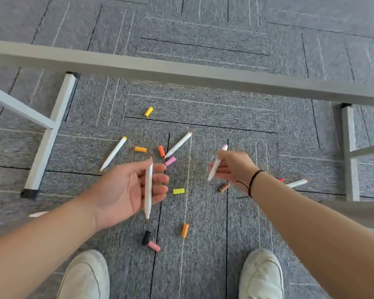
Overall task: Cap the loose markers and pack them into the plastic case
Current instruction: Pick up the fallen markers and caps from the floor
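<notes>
My left hand, palm up, holds an uncapped white marker upright across its fingers. My right hand pinches a second white marker with a pink end. On the grey carpet lie three more white markers: one with a yellow end, one with a pink end, and one to the right partly behind my right wrist. Loose caps are scattered around: yellow, orange, red-orange, pink, lime, brown, orange, black and salmon. No plastic case is in view.
A grey table bar crosses the view above the markers. White table legs stand at the left and right. My two white shoes are at the bottom edge.
</notes>
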A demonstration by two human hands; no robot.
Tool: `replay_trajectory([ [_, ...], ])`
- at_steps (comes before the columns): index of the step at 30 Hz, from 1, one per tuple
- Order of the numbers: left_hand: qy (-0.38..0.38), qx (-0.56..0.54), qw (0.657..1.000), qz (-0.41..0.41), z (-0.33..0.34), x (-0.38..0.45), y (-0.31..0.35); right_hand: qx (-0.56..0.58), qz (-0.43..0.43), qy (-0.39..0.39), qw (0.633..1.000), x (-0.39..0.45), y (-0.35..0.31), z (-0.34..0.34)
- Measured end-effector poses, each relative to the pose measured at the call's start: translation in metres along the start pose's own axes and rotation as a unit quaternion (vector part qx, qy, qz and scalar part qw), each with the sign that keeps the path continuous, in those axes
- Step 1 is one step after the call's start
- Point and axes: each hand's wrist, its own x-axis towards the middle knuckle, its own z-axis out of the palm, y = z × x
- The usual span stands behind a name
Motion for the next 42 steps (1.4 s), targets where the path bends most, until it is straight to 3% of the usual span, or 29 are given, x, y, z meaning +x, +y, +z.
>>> replay_trajectory([
  [5, 0.075, 0.096, 0.992, 0.024, -0.031, 0.006, -0.001, 0.085, 0.049, -0.090, 0.991, -0.034, 0.011, -0.002],
  [8, 0.195, 0.195, 0.957, 0.088, -0.060, 0.016, 0.004, 0.082, 0.060, -0.124, 0.987, -0.052, 0.012, 0.009],
  [10, 0.290, 0.297, 0.897, 0.150, -0.075, 0.029, 0.015, 0.070, 0.063, -0.147, 0.985, -0.062, 0.013, 0.022],
  [12, 0.343, 0.426, 0.814, 0.196, -0.084, 0.044, 0.031, 0.065, 0.074, -0.164, 0.982, -0.069, 0.015, 0.035],
  [15, 0.361, 0.602, 0.675, 0.226, -0.091, 0.067, 0.051, 0.037, 0.085, -0.162, 0.982, -0.075, 0.016, 0.052],
  [17, 0.361, 0.682, 0.602, 0.207, -0.098, 0.082, 0.054, 0.020, 0.094, -0.152, 0.984, -0.075, 0.019, 0.058],
  [20, 0.366, 0.714, 0.576, 0.157, -0.102, 0.097, 0.053, 0.013, 0.111, -0.142, 0.983, -0.073, 0.022, 0.064],
  [22, 0.363, 0.710, 0.587, 0.141, -0.104, 0.103, 0.052, 0.008, 0.117, -0.136, 0.984, -0.069, 0.025, 0.067],
  [24, 0.338, 0.696, 0.621, 0.128, -0.106, 0.103, 0.051, 0.002, 0.122, -0.134, 0.983, -0.067, 0.026, 0.069],
  [25, 0.316, 0.666, 0.663, 0.129, -0.106, 0.101, 0.052, 0.002, 0.123, -0.135, 0.983, -0.065, 0.026, 0.069],
  [26, 0.279, 0.603, 0.736, 0.128, -0.105, 0.096, 0.053, 0.005, 0.125, -0.133, 0.983, -0.064, 0.025, 0.069],
  [28, 0.170, 0.363, 0.909, 0.116, -0.098, 0.077, 0.054, 0.017, 0.127, -0.117, 0.985, -0.060, 0.024, 0.071],
  [29, 0.113, 0.230, 0.961, 0.107, -0.094, 0.063, 0.055, 0.022, 0.125, -0.111, 0.986, -0.057, 0.022, 0.072],
  [30, 0.063, 0.123, 0.985, 0.100, -0.092, 0.049, 0.055, 0.021, 0.121, -0.107, 0.987, -0.054, 0.021, 0.074],
  [32, -0.001, 0.012, 0.996, 0.093, -0.090, 0.022, 0.056, 0.000, 0.110, -0.103, 0.989, -0.047, 0.017, 0.079],
  [35, -0.043, -0.027, 0.994, 0.094, -0.088, -0.015, 0.055, -0.075, 0.082, -0.067, 0.992, -0.029, 0.004, 0.089],
  [42, 0.011, -0.092, 0.990, 0.110, -0.098, -0.058, 0.045, -0.222, -0.014, 0.104, 0.969, 0.036, -0.037, 0.122],
])
